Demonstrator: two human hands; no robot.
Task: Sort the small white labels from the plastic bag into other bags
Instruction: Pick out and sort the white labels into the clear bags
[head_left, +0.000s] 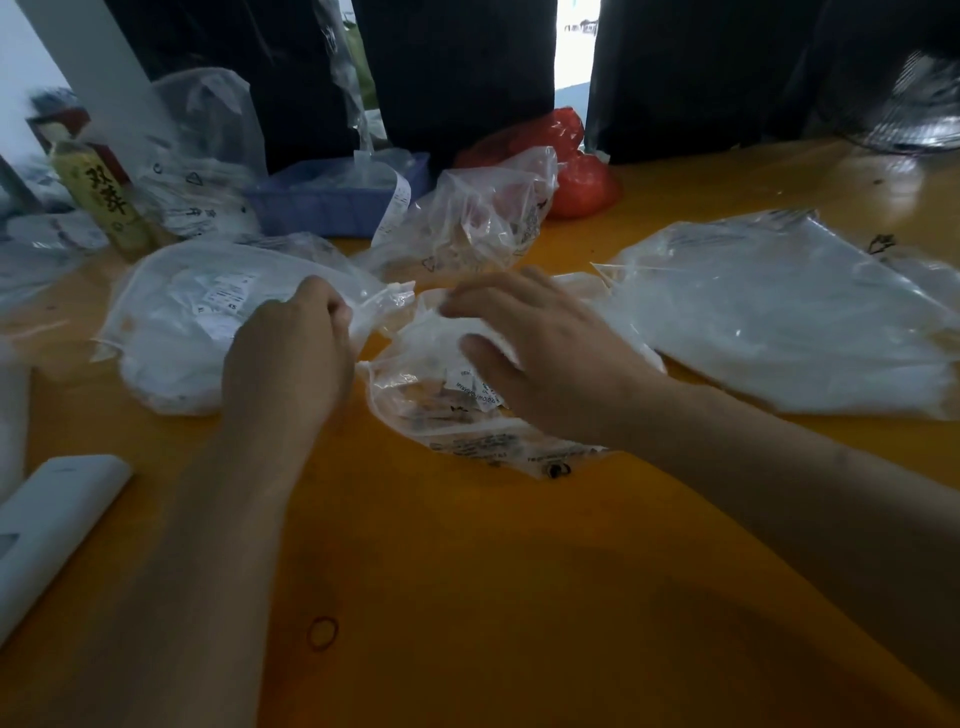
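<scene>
On the orange bench (467, 545), my left hand (291, 353) pinches the left bag (171, 332) open by its rim, apparently to receive labels, while my right hand (540, 358) rests loose-fingered over the centre bag (426, 395) holding them.

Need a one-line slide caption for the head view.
Left hand pinches a label-filled bag's edge while right hand rests on the central clear bag on the orange table.
</scene>
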